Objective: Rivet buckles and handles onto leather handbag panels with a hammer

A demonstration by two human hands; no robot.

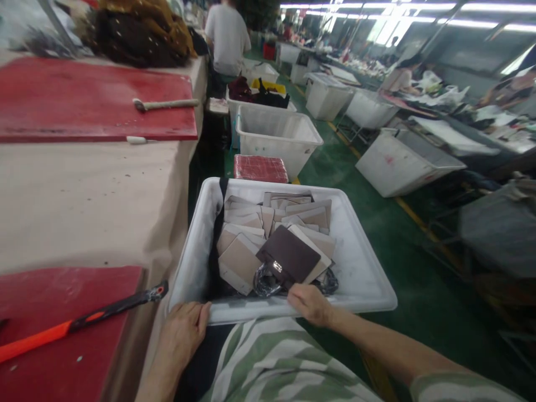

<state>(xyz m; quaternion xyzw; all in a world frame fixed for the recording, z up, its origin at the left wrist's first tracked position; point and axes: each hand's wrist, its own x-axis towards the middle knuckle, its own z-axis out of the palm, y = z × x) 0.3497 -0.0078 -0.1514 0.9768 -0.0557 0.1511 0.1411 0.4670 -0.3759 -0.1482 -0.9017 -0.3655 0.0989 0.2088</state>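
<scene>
In front of me stands a white plastic bin (368, 279) filled with flat beige and grey pieces (242, 258). My left hand (184, 329) is closed over the near left part of its rim. A dark brown flat piece (291, 254), with a narrow tab and a small shiny mark, lies tilted over the pale ones. The fingers of my right hand (310, 304) are closed at the near rim, around the lower end of that tab. Clear plastic wrap (267, 281) shows beneath the brown piece. A black cloth strip (218, 223) hangs down the bin's left inner side.
To the left, a covered table (84, 206) carries red boards (84, 100), a hammer (165, 104) and an orange-and-black handled tool (84, 321). Ahead are a wrapped red bundle (260, 168) and another white bin (276, 131). A person (228, 36) stands farther off. More bins (404, 164) line the right.
</scene>
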